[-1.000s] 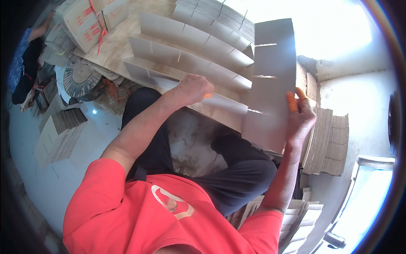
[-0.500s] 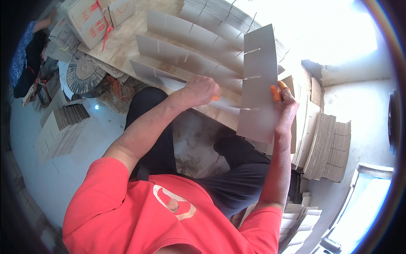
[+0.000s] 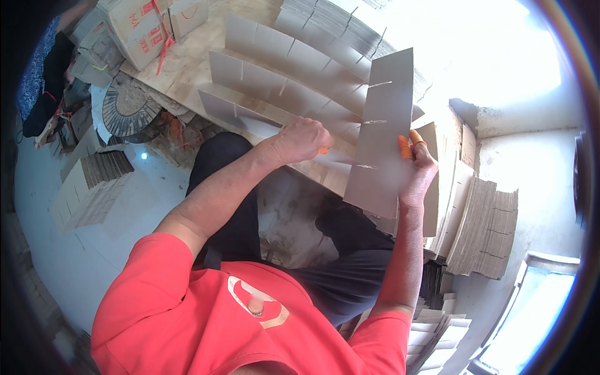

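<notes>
Three long grey cardboard divider strips (image 3: 275,84) stand on edge on a wooden board, roughly parallel, with slots cut in their upper edges. My left hand (image 3: 302,140) is closed over the nearest strip (image 3: 219,107), an orange finger cover showing at its fingertips. In my right hand (image 3: 417,167) is a slotted cardboard cross strip (image 3: 382,128), held upright across the right ends of the long strips. Its slots line up near those ends; how deep they engage I cannot tell. Orange covers wrap fingers of that hand too, and another cardboard piece (image 3: 430,187) shows behind it.
Stacked slotted cardboard (image 3: 331,28) lies at the far side of the wooden board (image 3: 194,47). More stacks (image 3: 484,228) stand at right. At far left are a tied carton (image 3: 134,31), a round ribbed object (image 3: 131,109) and part of another person (image 3: 39,81).
The cross strip leans slightly more, its lower end shifted left, and my right hand has moved a little with it. My left hand stays on the near strip. The whole view has shifted slightly.
</notes>
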Demonstrator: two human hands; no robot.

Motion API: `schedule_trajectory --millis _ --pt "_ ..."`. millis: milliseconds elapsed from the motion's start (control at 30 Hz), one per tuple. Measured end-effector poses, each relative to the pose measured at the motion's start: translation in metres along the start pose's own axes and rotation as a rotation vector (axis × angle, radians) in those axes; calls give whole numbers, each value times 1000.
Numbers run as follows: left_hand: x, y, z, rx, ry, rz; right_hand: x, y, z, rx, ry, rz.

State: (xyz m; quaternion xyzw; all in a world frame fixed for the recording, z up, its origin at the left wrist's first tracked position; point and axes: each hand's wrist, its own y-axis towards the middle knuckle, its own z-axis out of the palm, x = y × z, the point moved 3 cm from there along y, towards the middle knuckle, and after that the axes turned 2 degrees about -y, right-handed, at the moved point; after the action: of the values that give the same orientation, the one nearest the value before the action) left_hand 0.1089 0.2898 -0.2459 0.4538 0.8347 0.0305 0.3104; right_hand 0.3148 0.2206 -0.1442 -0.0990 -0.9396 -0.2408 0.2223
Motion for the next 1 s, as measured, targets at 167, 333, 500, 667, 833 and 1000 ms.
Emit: schedule_trajectory --millis 167,333,500,667,833,1000 --pt "-1 1 -1 11 1 -4 1 2 1 -40 13 -94" --pt "3 1 -3 -7 -54 -12 10 14 -1 49 -6 -12" --pt "5 23 -29 18 14 -79 -1 7 5 -1 40 -66" --pt "56 93 -47 -274 136 -15 3 7 3 -1 35 -58" --pt "92 129 -15 -140 298 -99 -2 6 1 -3 16 -33" --pt "89 131 -15 -89 233 -97 -4 8 5 70 81 -36"
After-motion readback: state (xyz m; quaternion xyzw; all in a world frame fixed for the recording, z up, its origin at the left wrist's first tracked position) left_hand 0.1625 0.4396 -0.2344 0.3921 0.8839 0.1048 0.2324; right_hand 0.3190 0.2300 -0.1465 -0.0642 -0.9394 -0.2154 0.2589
